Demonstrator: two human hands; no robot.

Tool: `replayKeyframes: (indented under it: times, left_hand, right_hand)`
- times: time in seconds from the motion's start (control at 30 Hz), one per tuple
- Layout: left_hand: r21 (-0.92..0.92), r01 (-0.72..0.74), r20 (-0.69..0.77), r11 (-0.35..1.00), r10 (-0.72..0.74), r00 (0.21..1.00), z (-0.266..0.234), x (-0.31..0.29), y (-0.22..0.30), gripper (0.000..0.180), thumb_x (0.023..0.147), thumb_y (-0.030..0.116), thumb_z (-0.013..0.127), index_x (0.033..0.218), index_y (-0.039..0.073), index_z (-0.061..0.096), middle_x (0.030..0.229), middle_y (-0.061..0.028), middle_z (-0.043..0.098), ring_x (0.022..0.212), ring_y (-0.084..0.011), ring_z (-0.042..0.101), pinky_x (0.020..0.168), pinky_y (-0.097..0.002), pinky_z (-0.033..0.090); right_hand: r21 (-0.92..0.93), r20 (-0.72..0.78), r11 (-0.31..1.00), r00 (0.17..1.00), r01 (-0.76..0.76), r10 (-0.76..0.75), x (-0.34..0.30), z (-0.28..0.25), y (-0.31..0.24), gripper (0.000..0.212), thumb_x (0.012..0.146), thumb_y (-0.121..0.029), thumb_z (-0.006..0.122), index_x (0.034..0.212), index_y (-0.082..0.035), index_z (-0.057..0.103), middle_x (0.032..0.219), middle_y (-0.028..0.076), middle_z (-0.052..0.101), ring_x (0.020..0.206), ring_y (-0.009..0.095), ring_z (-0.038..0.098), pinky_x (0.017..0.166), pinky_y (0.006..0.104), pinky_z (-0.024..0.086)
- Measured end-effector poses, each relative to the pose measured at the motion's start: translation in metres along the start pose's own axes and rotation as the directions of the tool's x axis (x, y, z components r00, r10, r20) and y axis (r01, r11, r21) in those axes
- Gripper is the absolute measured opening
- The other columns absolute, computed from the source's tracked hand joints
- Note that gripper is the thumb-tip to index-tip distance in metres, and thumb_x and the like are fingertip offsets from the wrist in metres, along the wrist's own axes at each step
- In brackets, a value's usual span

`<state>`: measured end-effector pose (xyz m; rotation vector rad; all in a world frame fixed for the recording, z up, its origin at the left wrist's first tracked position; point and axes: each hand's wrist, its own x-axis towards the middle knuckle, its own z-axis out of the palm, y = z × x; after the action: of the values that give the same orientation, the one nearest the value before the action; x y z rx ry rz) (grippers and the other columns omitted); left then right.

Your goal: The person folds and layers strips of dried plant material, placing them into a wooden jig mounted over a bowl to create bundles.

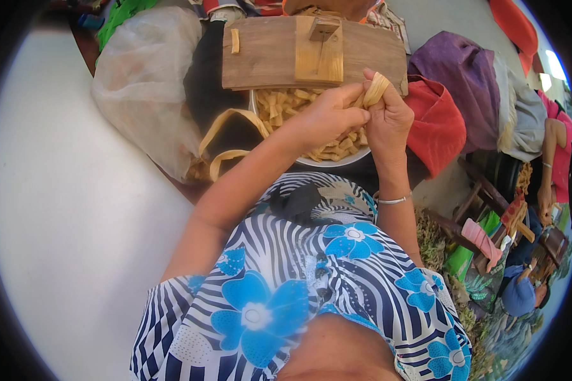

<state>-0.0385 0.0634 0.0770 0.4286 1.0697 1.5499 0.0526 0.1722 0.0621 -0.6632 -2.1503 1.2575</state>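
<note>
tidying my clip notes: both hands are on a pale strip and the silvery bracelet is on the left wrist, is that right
Wrong side: the head view shows the silvery bracelet on the right wrist. The left hand and right hand are indeed both on the pale strip.

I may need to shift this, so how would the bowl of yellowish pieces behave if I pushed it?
The bowl could spill if tipped, since many loose yellowish pieces are piled inside. The wooden board overlaps its far side, so that might move too.
</note>
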Motion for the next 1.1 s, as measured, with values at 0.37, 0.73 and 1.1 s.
replayKeyframes:
  times: [0.37, 0.73, 1.1]
  left_hand:
    - [0.893, -0.060, -0.112, 0.447, 0.348, 0.931, -0.026, -0.004, -0.031, 0.014, 0.084, 0.007, 0.059, 0.098, 0.004, 0.061, 0.080, -0.0069, 0.062, 0.066, -0.0195, 0.059, 0.057, -0.0320, 0.047]
    - [0.850, -0.296, -0.010, 0.436, 0.576, 0.818, -0.026, -0.012, -0.048, 0.027, 0.083, 0.011, 0.057, 0.110, 0.003, 0.061, 0.109, -0.0132, 0.062, 0.099, -0.0344, 0.060, 0.084, -0.0390, 0.049]
    - [0.636, -0.058, -0.343, 0.770, 0.349, 0.872, -0.034, 0.011, -0.050, 0.028, 0.092, 0.025, 0.051, 0.089, -0.001, 0.060, 0.073, -0.0139, 0.061, 0.069, -0.0313, 0.061, 0.062, -0.0394, 0.047]
  right_hand:
    - [-0.442, 0.198, 0.890, 0.980, 0.115, -0.028, -0.003, -0.002, 0.019, 0.014, 0.087, -0.013, 0.061, 0.096, -0.005, 0.068, 0.079, 0.010, 0.068, 0.067, 0.023, 0.064, 0.061, 0.0320, 0.049]
    - [0.569, 0.651, 0.302, 0.643, -0.765, 0.404, -0.028, 0.016, 0.049, 0.019, 0.092, -0.008, 0.056, 0.103, 0.004, 0.066, 0.116, 0.004, 0.059, 0.105, 0.012, 0.057, 0.088, 0.0249, 0.047]
    - [0.093, 0.075, 0.995, 0.997, -0.022, 0.015, -0.022, 0.021, 0.030, 0.011, 0.085, -0.001, 0.058, 0.090, 0.005, 0.066, 0.123, 0.011, 0.054, 0.097, 0.015, 0.057, 0.083, 0.0263, 0.047]
